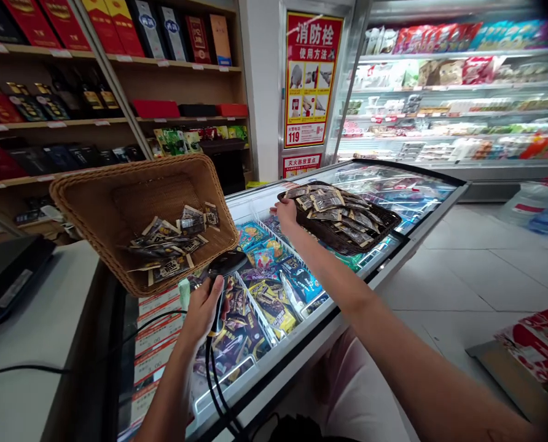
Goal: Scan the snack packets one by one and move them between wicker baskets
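The left hand (204, 307) has its fingers wrapped around the handle of a black handheld scanner (228, 263), whose cable (212, 374) hangs past the near edge of the glass-topped chest freezer (301, 328). The scanner's head is just beside a tan wicker basket (85, 196) at the freezer's far left corner; printed sachets (166, 245) lie inside. The right hand (285, 213), fingers partly bent, is at the left end of a dark wicker basket (336, 240); whether they grip its rim I cannot tell. This basket, heaped with similar sachets (327, 201), is between the freezer's near and far edges.
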Available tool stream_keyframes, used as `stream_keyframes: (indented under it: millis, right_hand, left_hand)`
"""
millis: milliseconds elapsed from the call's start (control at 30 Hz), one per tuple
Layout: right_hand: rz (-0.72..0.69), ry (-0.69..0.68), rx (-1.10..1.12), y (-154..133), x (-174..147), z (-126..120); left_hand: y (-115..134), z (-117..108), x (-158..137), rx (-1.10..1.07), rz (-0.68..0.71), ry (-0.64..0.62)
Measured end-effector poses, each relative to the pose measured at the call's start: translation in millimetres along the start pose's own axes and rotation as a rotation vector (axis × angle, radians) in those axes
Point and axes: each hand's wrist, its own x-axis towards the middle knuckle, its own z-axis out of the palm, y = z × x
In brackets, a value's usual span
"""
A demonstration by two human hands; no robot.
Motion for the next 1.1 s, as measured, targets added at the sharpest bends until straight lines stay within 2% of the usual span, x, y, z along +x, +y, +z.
stream_keyframes:
  millis: [67,100,200,267,333,400,467,533,700,833,933,1033,1100]
  right_hand:
    - [-0.135,-0.025,-0.179,22,-29,16]
    - [-0.203,-0.118,-0.282,32,-43,27]
    - [-0.381,-0.514,-0.552,54,-73,65]
    - [-0.563,-0.658,-0.719,61,-79,96]
    - [-0.757,-0.676,-0.855,64,-76,127]
    - [-0.873,-0.63,-0.923,63,-67,152]
    - [-0.904,-0.582,-0.938,62,-59,169]
    - [-0.894,-0.559,-0.97,62,-55,175]
    - [-0.816,-0.582,-1.184,51,-71,168]
    - [-0.69,-0.577,-1.16,34,-89,156]
    - [-0.553,-0.513,-0.993,25,-94,127]
    - [-0.307,-0.446,-0.658,24,-93,79]
    - [-0.178,-0.409,-0.421,26,-92,45]
  left_hand:
    - [2,-2,0,-0.015,-0.007,0.015]
    - [3,-5,0,-0.024,-0.014,0.032]
    - [8,-18,1,-0.083,-0.018,0.152]
    - [10,-28,3,-0.143,-0.008,0.257]
    - [12,-36,3,-0.201,-0.021,0.324]
    - [14,-40,3,-0.241,-0.038,0.341]
    - [16,-41,2,-0.258,-0.041,0.333]
    - [16,-40,1,-0.255,-0.046,0.321]
    - [17,-35,1,-0.241,-0.017,0.329]
    - [15,-36,3,-0.265,0.008,0.347]
    - [12,-36,6,-0.281,-0.012,0.318]
    - [7,-31,9,-0.287,-0.027,0.342]
    - [6,-26,9,-0.285,-0.031,0.316]
